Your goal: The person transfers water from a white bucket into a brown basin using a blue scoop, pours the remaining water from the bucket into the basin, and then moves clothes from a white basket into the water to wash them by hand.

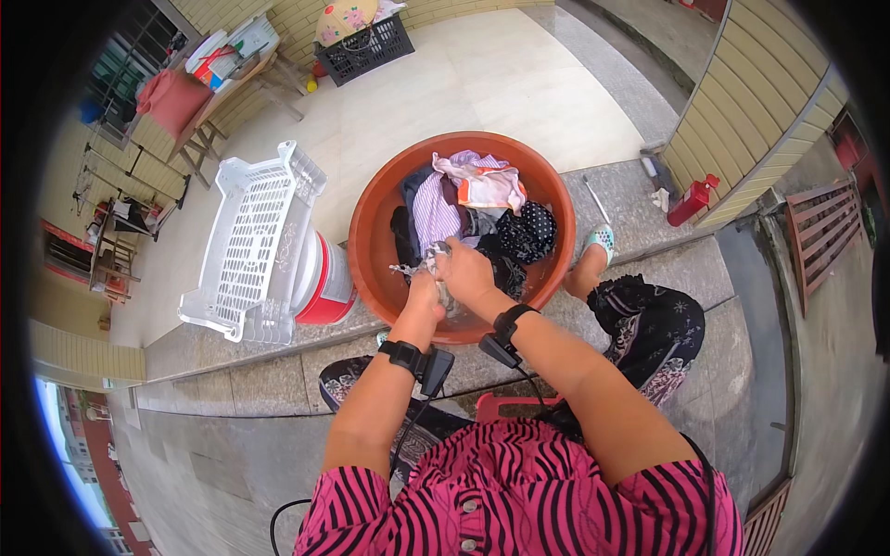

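A round orange-brown plastic basin [367, 208] stands before me on the stone step with wet clothes in it. Over its near part, my left hand [423, 293] and my right hand [464, 270] are close together, both gripping one bunched grey-and-white patterned cloth [437, 256]. Part of that cloth is hidden by my fingers. Beyond the hands lie a purple-and-white striped garment [437, 212], a pale pink cloth with orange edging [487, 184] and a black polka-dot garment [532, 233]. Some water shows at the basin's bottom.
Left of the basin, a white plastic crate [254, 236] leans on a red-and-white bucket [330, 285]. To the right are a toothbrush-like white stick [596, 198] and a red bottle [692, 201]. A black crate [366, 52] stands at the back, a wooden bench [201, 115] at far left.
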Motion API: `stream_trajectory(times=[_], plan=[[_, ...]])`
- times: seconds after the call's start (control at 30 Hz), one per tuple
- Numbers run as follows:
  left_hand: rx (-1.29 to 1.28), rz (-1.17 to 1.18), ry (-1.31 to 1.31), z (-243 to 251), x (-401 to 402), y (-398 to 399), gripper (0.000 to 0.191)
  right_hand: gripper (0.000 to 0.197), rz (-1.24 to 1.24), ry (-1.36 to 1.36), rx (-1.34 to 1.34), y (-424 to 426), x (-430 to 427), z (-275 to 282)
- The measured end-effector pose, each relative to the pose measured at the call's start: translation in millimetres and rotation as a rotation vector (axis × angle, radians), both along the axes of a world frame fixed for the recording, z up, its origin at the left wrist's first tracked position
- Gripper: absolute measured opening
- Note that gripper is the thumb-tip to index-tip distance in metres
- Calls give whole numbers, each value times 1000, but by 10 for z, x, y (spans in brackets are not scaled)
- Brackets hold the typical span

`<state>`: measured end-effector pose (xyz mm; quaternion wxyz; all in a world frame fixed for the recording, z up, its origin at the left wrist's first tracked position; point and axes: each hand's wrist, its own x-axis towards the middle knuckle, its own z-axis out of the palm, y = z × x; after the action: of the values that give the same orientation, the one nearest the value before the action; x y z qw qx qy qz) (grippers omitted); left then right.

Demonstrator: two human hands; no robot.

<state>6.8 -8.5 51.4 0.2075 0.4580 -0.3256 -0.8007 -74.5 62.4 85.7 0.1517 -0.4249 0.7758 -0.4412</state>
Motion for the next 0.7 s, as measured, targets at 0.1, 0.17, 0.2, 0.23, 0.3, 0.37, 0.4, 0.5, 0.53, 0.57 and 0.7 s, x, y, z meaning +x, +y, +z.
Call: stream_trajectory(times=[0.1,0.17,0.2,0.23,0.3,0.37,0.4,0.5,0.53,0.57,0.7], plan=[[-162,-128,51,-40,25,-31,39,36,-40,-33,37,-48,-238,-162],[-240,-120,-21,12,5,-15,45,42,-8,-50,-1,-65,-508,-426],[-303,-90,-192,307,19,136,50,40,32,-40,-16,19,-562,-359],[-373,-52,-361,535,75,227,56,39,79,-27,-43,94,-584,-200],[-454,-73,-343,241,224,36,68,36,135,142,-53,113,-793,-310],[-686,-428,-419,137,268,-11,74,31,155,101,-2,147,-1085,-342],[-727,-445,-444,102,395,-2,63,31,118,43,-7,165,-974,-255],[-752,-737,-544,57,550,-45,48,30,91,4,12,243,-894,-100],[-989,-741,-596,21,564,-10,36,30,100,14,36,270,-915,-86],[-989,-740,-591,-5,555,-10,36,30,100,19,39,298,-935,-75],[-1447,-482,-540,-109,657,-123,39,32,14,-5,-45,349,-898,131]])
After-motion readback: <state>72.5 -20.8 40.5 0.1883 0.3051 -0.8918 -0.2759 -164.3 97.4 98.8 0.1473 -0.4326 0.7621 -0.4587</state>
